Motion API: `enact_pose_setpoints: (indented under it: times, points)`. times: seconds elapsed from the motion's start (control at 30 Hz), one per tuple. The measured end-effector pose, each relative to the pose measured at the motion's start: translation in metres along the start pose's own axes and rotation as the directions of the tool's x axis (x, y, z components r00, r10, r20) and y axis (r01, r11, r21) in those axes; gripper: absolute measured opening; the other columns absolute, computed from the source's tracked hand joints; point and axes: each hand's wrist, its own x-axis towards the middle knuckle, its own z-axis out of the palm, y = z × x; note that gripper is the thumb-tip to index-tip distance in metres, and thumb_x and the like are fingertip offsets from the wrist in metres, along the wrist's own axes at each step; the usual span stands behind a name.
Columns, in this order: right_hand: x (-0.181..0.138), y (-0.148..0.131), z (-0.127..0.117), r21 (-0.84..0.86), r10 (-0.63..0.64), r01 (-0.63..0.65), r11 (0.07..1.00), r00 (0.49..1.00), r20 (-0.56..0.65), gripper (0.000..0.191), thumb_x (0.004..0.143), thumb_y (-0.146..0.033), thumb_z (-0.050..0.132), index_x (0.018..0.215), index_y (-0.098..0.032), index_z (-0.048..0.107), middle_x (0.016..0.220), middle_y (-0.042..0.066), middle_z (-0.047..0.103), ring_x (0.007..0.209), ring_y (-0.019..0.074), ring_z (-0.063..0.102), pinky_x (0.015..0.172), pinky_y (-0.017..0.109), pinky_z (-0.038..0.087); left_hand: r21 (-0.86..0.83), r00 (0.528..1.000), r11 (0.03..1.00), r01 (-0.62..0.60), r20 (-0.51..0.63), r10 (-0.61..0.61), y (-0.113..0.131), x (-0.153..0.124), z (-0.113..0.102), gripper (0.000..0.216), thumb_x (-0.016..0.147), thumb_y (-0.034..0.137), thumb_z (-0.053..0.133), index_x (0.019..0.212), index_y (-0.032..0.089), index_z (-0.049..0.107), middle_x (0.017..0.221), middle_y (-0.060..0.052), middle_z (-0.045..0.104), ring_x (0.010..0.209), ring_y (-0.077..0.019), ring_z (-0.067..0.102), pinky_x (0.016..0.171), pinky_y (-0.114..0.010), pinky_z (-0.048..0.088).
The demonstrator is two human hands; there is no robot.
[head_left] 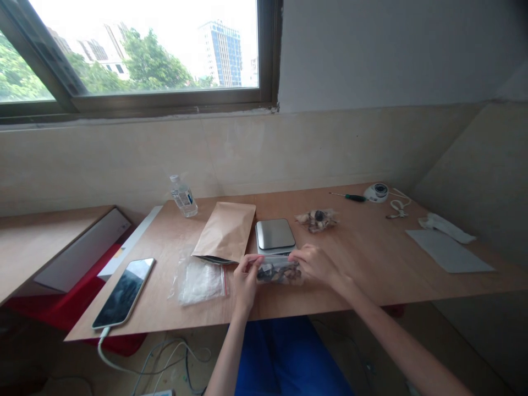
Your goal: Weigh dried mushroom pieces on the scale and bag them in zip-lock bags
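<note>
My left hand (246, 278) and my right hand (317, 263) pinch the two ends of a small clear zip bag (279, 270) filled with dark brown pieces, low over the wooden table (371, 258) near its front edge. Just behind the bag sits a small digital scale (274, 235) with a steel top. A brown paper pouch (226, 231) lies left of the scale. A stack of empty clear zip bags (201, 281) lies left of my left hand. Another filled clear bag (317, 220) rests right of the scale.
A phone (124, 291) on a white cable lies at the table's left front. A water bottle (183, 196) stands at the back left. At the back right are a green screwdriver (348, 196), a white round device (376, 192) and grey sheets (449, 250).
</note>
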Motion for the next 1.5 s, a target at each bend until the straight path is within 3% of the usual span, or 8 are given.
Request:
enact_pose_setpoints:
  times: [0.33,0.63,0.87,1.0,1.13,1.27,1.4,1.5]
  points:
    - [-0.011,0.011,-0.011,0.141,0.042,-0.034,0.989,0.997,-0.057,0.026,0.087,-0.013,0.045,0.085,-0.02,0.07,0.085,0.003,0.072,0.077,0.0175,0.064,0.072,0.028,0.047,-0.14,0.999,0.989,0.049,0.014,-0.047,0.0,0.006,-0.004,0.035,0.083,0.047,0.052,0.08,0.015,0.067,0.072,-0.005,0.068,0.07,-0.0178,0.063,0.072,-0.028,0.049]
    - [-0.024,0.047,-0.039,0.362,0.305,-0.263,0.894,0.95,-0.063,0.023,0.087,-0.029,0.045,0.079,-0.02,0.065,0.08,0.002,0.07,0.078,0.0189,0.065,0.068,0.026,0.047,-0.126,0.975,0.978,0.165,0.172,-0.143,0.009,0.0,0.006,0.041,0.081,0.052,0.052,0.082,0.014,0.068,0.077,-0.007,0.069,0.074,-0.0201,0.064,0.07,-0.03,0.051]
    - [-0.019,0.145,-0.062,0.236,0.383,-0.344,0.909,0.913,-0.141,0.029,0.087,-0.035,0.039,0.08,-0.019,0.062,0.077,0.005,0.067,0.074,0.0203,0.061,0.069,0.031,0.047,0.126,0.975,0.985,0.12,-0.203,-0.092,0.004,-0.009,-0.026,0.043,0.079,0.057,0.048,0.079,0.018,0.065,0.081,-0.007,0.067,0.081,-0.0233,0.062,0.078,-0.035,0.047]
    - [-0.011,0.167,-0.029,0.059,0.436,-0.449,0.892,0.818,-0.376,0.037,0.087,-0.038,0.038,0.104,-0.013,0.06,0.104,0.017,0.063,0.1,0.0281,0.058,0.087,0.042,0.044,0.257,0.904,0.946,0.199,-0.42,-0.076,-0.004,-0.007,-0.053,0.038,0.079,0.052,0.044,0.089,0.019,0.06,0.092,-0.007,0.064,0.088,-0.0261,0.06,0.08,-0.041,0.046]
    - [-0.018,0.151,0.027,-0.077,0.386,-0.513,0.855,0.727,-0.568,0.051,0.087,-0.044,0.038,0.121,-0.007,0.049,0.127,0.025,0.047,0.12,0.0346,0.044,0.095,0.05,0.039,0.47,0.854,0.861,0.194,-0.514,0.088,-0.018,0.002,-0.084,0.037,0.076,0.044,0.046,0.1,0.016,0.054,0.099,-0.01,0.057,0.089,-0.0275,0.057,0.075,-0.044,0.048]
    - [-0.03,0.139,0.067,-0.065,0.376,-0.488,0.87,0.744,-0.553,0.049,0.093,-0.042,0.028,0.128,-0.011,0.041,0.137,0.02,0.04,0.127,0.0317,0.039,0.099,0.05,0.037,0.797,0.854,0.599,0.08,-0.365,0.372,-0.027,0.02,-0.113,0.044,0.078,0.036,0.041,0.113,0.012,0.052,0.106,-0.015,0.055,0.103,-0.0339,0.051,0.086,-0.051,0.042]
    - [-0.032,0.142,0.073,-0.024,0.394,-0.473,0.881,0.759,-0.518,0.045,0.094,-0.041,0.028,0.127,-0.015,0.042,0.136,0.018,0.042,0.127,0.0301,0.04,0.099,0.049,0.038,0.902,0.909,0.431,-0.015,-0.167,0.382,-0.028,0.045,-0.138,0.045,0.082,0.038,0.039,0.119,0.016,0.053,0.122,-0.017,0.051,0.109,-0.0341,0.051,0.087,-0.048,0.042]
    - [-0.025,0.124,0.06,0.014,0.414,-0.491,0.871,0.716,-0.562,0.042,0.093,-0.038,0.03,0.125,-0.015,0.044,0.135,0.019,0.041,0.127,0.0323,0.039,0.099,0.055,0.036,0.89,0.941,0.435,-0.135,-0.023,0.338,-0.026,0.061,-0.155,0.038,0.082,0.042,0.04,0.107,0.023,0.062,0.118,-0.011,0.059,0.101,-0.0304,0.058,0.083,-0.041,0.044]
